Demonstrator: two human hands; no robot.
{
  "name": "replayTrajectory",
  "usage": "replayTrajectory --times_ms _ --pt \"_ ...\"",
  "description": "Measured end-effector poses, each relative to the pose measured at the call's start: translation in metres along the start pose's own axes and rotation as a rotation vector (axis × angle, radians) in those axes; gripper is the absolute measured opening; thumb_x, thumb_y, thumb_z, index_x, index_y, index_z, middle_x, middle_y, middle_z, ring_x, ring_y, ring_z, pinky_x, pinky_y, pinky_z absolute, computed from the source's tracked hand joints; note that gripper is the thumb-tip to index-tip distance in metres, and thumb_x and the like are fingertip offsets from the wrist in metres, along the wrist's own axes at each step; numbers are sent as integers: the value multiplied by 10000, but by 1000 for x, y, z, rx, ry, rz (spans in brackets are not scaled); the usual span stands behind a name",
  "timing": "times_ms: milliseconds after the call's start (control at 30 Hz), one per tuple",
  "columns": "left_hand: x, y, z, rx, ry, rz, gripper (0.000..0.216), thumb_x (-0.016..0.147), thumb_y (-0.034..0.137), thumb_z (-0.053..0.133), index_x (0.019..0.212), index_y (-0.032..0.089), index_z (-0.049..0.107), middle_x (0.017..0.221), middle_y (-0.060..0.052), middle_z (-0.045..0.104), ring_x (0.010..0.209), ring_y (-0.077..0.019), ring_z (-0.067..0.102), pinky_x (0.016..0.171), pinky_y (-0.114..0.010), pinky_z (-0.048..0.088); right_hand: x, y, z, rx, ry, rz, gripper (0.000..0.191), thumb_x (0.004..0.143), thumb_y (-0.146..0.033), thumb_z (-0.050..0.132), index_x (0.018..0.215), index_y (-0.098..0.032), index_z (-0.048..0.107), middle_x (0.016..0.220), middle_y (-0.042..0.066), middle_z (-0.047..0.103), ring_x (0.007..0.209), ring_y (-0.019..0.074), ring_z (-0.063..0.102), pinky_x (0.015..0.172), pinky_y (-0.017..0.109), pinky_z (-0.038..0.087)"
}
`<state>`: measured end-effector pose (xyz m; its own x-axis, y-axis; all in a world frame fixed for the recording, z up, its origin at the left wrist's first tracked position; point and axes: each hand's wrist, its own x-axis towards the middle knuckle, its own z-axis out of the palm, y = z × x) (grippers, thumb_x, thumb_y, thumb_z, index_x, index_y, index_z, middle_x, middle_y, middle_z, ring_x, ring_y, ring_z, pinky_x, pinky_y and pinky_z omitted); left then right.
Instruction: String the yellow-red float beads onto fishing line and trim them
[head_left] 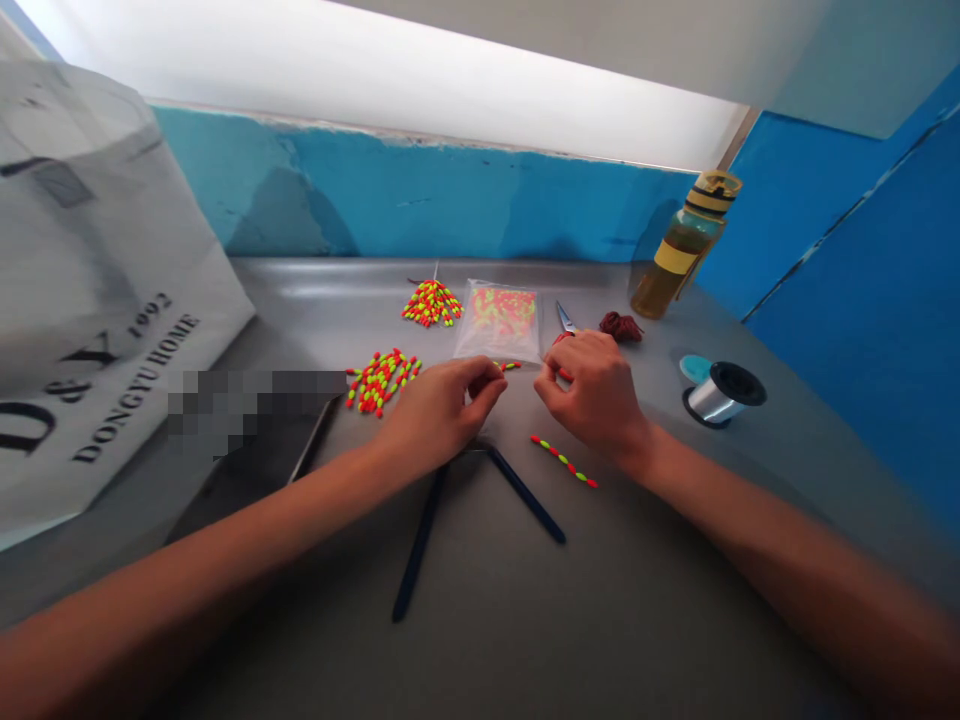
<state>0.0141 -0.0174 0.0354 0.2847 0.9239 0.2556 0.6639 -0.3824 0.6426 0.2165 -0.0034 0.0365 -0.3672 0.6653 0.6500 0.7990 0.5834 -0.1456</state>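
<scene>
My left hand (450, 400) is closed in a pinch above the table, its thumb against the fingers. My right hand (592, 390) faces it with curled fingers. What either holds is too small or hidden to make out. Just past the left fingertips shows a short piece of red and yellow-green beads (511, 366); whether it is held I cannot tell. A small red bit (563, 375) shows at the right fingers. Below the right hand lies a strand of red and yellow-green beads (564, 460). Scissors (565, 318) lie behind it, partly hidden.
Behind lie a bead pile (382, 382), a bead bunch (433, 303) and a clear bag of beads (501, 318). Dark red cord (621, 326), a thread spool (720, 393) and a bottle (684, 245) stand right. Glasses-like dark arms (525, 493) lie in front; a white bag (112, 300) stands left.
</scene>
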Motion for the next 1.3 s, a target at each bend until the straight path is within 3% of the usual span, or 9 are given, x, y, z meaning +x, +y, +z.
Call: replayTrajectory --times_ms 133,200,400,533,900,1167,1300 --pt "-4 4 0 53 261 184 336 956 340 551 1280 255 584 1247 -82 675 1057 -234 645 849 -369 529 -1 -4 -1 11 -55 -138 188 857 -155 550 678 -209 569 738 52 650 812 219 566 863 373 412" --pt "-6 6 1 76 297 235 369 956 324 569 1318 257 556 1263 -81 677 1110 -236 634 932 -395 517 -1 -6 -2 14 -84 -196 196 873 -155 542 689 -210 575 743 49 651 829 219 561 884 371 407" --pt "-5 3 5 3 175 100 375 942 373 603 1297 255 574 1074 -42 739 958 -205 671 791 -327 545 -2 -7 -2 4 -104 -228 201 895 -150 534 710 -205 591 766 48 664 836 212 565 910 364 400" --pt "-3 3 3 -21 170 26 280 934 371 608 1178 247 664 1003 -30 742 848 -183 666 725 -298 526 -2 -8 -1 12 -102 -229 206 903 -165 539 708 -201 597 738 40 653 817 208 567 891 359 405" --pt "1 0 1 -108 49 36 229 933 304 570 989 255 786 848 -12 660 703 -140 591 691 -288 482 -3 -1 3 17 -27 -115 177 869 -162 563 705 -205 611 775 44 705 828 217 615 917 382 414" --pt "2 -2 0 -96 -3 30 194 902 250 576 942 230 764 857 -4 668 683 -132 582 670 -280 474 -3 -2 2 13 1 -117 180 863 -155 566 695 -205 607 763 44 705 799 213 611 909 387 425" --pt "0 -1 0 -109 2 67 397 818 121 549 1168 232 699 1146 -43 681 905 -172 636 695 -270 498 -3 -3 1 9 -19 -190 173 862 -148 567 703 -201 613 752 39 690 812 209 591 944 374 419"
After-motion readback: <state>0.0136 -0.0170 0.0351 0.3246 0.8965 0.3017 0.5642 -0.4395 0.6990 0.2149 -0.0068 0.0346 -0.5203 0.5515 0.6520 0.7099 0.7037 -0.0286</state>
